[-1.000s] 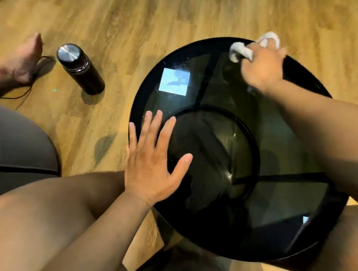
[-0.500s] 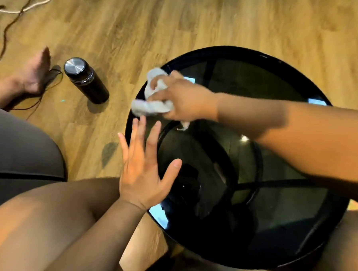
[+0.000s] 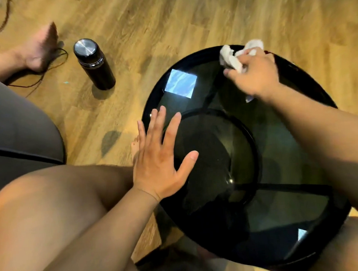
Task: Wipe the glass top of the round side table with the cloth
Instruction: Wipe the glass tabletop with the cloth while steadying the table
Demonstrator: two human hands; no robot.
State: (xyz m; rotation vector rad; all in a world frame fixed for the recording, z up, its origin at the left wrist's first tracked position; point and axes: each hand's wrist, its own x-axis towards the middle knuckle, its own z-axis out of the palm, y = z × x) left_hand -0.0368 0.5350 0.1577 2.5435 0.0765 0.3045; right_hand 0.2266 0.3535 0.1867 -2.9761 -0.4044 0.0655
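Note:
The round side table has a dark glass top in a black rim and fills the right half of the view. At its far edge my right hand grips a crumpled white cloth and holds it against the glass. My left hand lies flat with spread fingers on the table's near left edge. A bright square reflection shows on the glass between the two hands.
A black bottle with a steel cap stands on the wooden floor left of the table. A bare foot and dark cords lie beyond it. A grey cushion is at the left; my knees flank the table.
My right hand has swept the cloth from the table's left side back to its far right edge. My left hand has stayed flat on the left edge.

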